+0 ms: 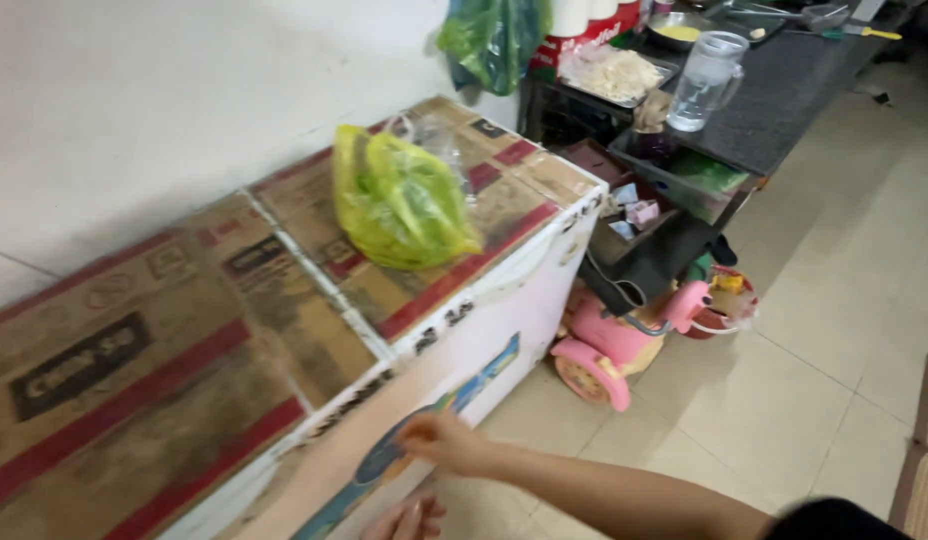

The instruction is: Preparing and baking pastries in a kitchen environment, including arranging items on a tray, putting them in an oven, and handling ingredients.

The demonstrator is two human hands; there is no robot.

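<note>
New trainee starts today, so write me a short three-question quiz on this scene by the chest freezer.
1. True or false: the yellow-green plastic bag lies on the cardboard that covers the chest freezer.
2. Which thing stands on the floor just past the freezer's far end? A) a pink toy ride-on car B) a blue bucket C) a wooden stool
3. Where is the right hand, and does it hold anything?

Key
1. True.
2. A, the pink toy car.
3. It is at the freezer's white front wall, near the picture printed there; whether it grips anything cannot be told. The left hand shows only partly at the bottom edge.
</note>
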